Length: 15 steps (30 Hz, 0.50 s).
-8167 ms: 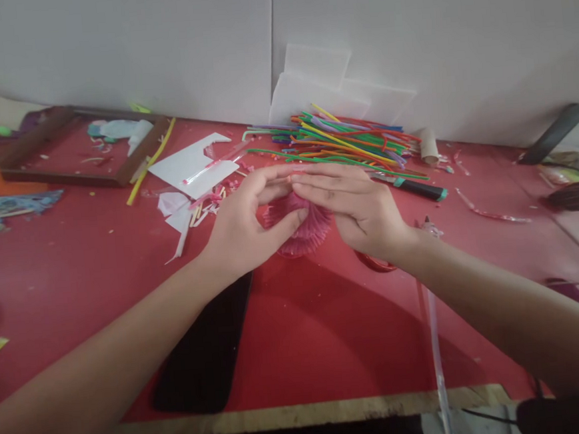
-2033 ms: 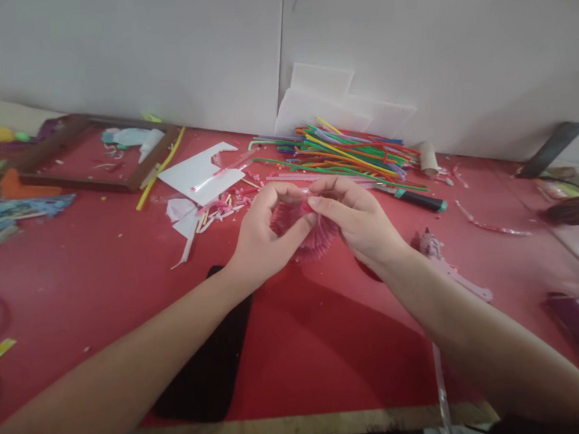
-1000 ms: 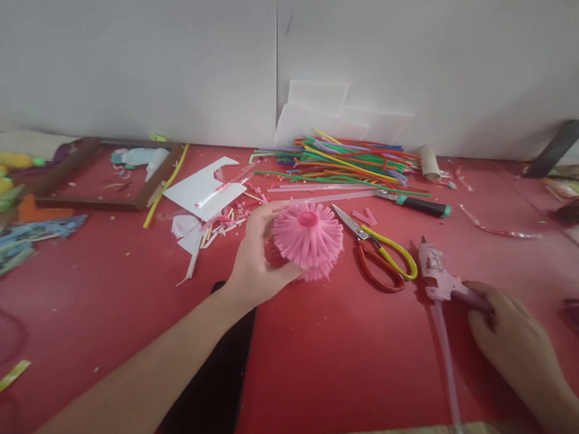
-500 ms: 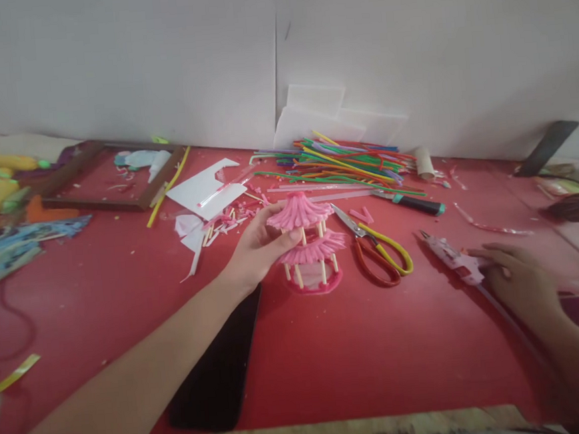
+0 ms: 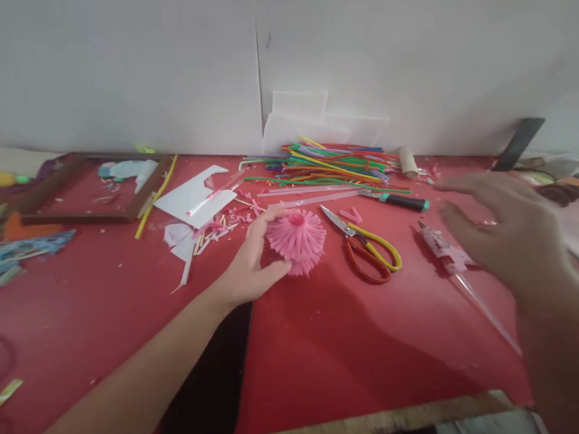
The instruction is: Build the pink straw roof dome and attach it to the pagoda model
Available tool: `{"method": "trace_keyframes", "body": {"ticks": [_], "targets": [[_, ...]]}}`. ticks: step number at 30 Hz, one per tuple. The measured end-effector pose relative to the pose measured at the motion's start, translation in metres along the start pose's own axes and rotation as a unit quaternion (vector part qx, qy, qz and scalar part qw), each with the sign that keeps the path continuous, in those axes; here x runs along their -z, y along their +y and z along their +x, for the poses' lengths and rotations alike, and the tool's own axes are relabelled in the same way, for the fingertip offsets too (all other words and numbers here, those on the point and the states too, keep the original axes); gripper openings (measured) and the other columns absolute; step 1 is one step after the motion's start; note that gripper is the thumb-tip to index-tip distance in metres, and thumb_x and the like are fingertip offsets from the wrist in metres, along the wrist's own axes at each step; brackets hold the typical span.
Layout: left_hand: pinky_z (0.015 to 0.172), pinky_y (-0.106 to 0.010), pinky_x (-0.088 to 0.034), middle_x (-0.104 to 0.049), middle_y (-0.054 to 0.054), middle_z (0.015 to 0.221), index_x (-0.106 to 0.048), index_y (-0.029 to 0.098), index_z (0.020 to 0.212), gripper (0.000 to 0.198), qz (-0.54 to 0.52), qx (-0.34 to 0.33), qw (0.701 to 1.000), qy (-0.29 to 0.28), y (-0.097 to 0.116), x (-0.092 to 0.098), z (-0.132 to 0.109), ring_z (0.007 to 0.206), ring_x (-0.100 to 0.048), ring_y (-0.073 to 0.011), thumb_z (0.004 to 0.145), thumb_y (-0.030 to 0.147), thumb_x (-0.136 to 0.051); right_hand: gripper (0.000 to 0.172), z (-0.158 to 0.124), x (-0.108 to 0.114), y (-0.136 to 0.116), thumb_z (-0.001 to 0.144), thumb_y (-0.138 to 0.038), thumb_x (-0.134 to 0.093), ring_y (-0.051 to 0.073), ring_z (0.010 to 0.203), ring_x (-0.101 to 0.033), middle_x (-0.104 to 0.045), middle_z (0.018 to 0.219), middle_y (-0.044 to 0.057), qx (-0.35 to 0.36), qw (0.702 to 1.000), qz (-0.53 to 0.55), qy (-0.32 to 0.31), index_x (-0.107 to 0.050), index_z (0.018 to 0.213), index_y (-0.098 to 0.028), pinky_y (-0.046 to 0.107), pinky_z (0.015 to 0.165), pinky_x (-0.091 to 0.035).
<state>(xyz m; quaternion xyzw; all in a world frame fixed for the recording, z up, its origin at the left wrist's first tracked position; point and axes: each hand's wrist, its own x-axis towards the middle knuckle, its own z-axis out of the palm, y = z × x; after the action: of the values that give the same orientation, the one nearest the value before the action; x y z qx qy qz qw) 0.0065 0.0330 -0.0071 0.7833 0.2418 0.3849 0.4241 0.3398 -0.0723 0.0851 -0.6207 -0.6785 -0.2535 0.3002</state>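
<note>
My left hand point(image 5: 256, 263) grips a small pink pagoda model point(image 5: 297, 242) between thumb and fingers. Its ruffled pipe-cleaner roof faces me, hiding the sticks and base below. On the right, my right hand point(image 5: 506, 233) hovers above the table, slightly blurred, fingers apart and nothing in them. Under and left of it lies a pink glue gun point(image 5: 445, 248) with a clear glue stick point(image 5: 488, 315) out of its back. Scissors point(image 5: 367, 248) with one red and one yellow handle lie partly open between the model and the glue gun.
Colourful pipe cleaners point(image 5: 335, 163) are heaped by the wall, near a utility knife point(image 5: 403, 201) and a cardboard tube point(image 5: 408, 162). A black tablet point(image 5: 206, 377) lies under my left forearm. Left are white card point(image 5: 195, 197), pink scraps point(image 5: 224, 223) and a brown frame point(image 5: 81, 216).
My left hand has tipped the pagoda so its roof faces me. My right hand has let go of the glue gun and risen off the table. The view has shifted slightly right.
</note>
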Motion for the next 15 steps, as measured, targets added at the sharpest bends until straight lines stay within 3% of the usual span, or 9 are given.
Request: {"method": "trace_keyframes", "body": {"ticks": [2, 4, 6, 9, 15], "targets": [[0.123, -0.059, -0.019, -0.035, -0.009, 0.154, -0.036, 0.031, 0.144, 0.068, 0.010, -0.013, 1.000, 0.002, 0.006, 0.002, -0.001, 0.149, -0.024, -0.0357, 0.081, 0.027, -0.061, 0.016, 0.014, -0.006, -0.034, 0.091, -0.027, -0.059, 0.020, 0.093, -0.072, -0.077, 0.100, 0.005, 0.026, 0.995, 0.089, -0.037, -0.072, 0.100, -0.023, 0.032, 0.084, -0.055], [0.123, -0.061, -0.015, -0.038, -0.009, 0.152, -0.043, 0.029, 0.139, 0.060, 0.045, -0.033, 0.997, 0.050, 0.016, 0.002, 0.003, 0.148, -0.024, -0.0362, 0.081, 0.028, -0.060, 0.013, 0.027, -0.013, -0.059, 0.092, -0.030, -0.061, 0.019, 0.088, -0.073, -0.078, 0.094, 0.003, 0.053, 0.983, 0.164, -0.067, -0.072, 0.094, -0.024, 0.031, 0.082, -0.055], [0.119, -0.059, -0.027, -0.048, -0.012, 0.143, -0.049, 0.025, 0.132, 0.050, 0.075, -0.048, 0.992, 0.093, 0.026, 0.001, 0.010, 0.139, -0.040, -0.0347, 0.083, 0.028, -0.060, 0.013, 0.039, -0.022, -0.077, 0.093, -0.027, -0.061, 0.019, 0.092, -0.072, -0.078, 0.094, 0.001, 0.090, 0.963, 0.226, -0.117, -0.073, 0.096, -0.025, 0.031, 0.084, -0.055], [0.106, -0.051, -0.045, -0.064, -0.011, 0.122, -0.051, 0.021, 0.122, 0.042, 0.081, -0.025, 0.992, 0.097, 0.040, -0.002, 0.022, 0.119, -0.061, -0.0289, 0.083, 0.025, -0.064, 0.015, 0.056, -0.033, -0.093, 0.092, -0.022, -0.061, 0.018, 0.095, -0.071, -0.078, 0.097, 0.001, 0.118, 0.935, 0.288, -0.171, -0.074, 0.099, -0.024, 0.031, 0.084, -0.054], [0.095, -0.040, -0.055, -0.069, -0.009, 0.116, -0.057, 0.020, 0.111, 0.032, 0.009, 0.028, 0.992, 0.119, 0.039, -0.010, 0.025, 0.109, -0.069, -0.0246, 0.083, 0.029, -0.070, 0.020, 0.063, -0.045, -0.106, 0.088, -0.013, -0.062, 0.017, 0.096, -0.070, -0.077, 0.102, 0.001, 0.087, 0.904, 0.343, -0.238, -0.075, 0.099, -0.022, 0.030, 0.084, -0.052]]}}
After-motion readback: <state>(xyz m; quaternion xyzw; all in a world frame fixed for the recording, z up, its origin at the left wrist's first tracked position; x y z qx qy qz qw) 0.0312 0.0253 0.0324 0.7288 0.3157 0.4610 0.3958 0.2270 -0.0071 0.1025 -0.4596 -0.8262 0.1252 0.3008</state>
